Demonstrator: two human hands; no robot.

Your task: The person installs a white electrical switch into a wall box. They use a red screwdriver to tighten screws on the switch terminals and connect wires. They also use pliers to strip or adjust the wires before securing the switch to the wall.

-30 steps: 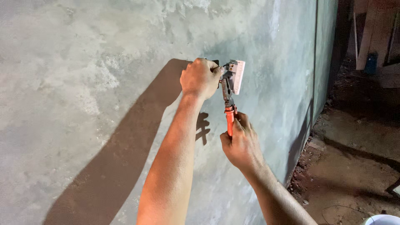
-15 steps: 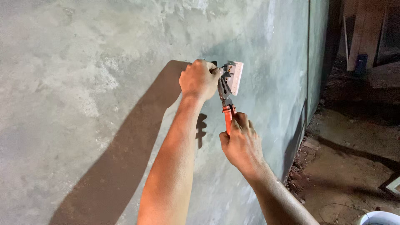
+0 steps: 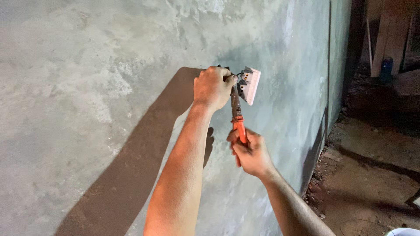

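Little has shifted | left hand [image 3: 213, 87] fisted by switch plate [image 3: 249, 84] – right hand [image 3: 250, 153] grips pliers [image 3: 237, 120] | grey plaster wall [image 3: 87, 87]

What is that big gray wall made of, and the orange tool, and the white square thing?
Wall: probably cement plaster, matte gray and blotchy. Pliers in the right hand: dark dull metal, likely steel, with orange grips, probably rubber or plastic. White switch plate by the left hand: smooth, looks plastic.
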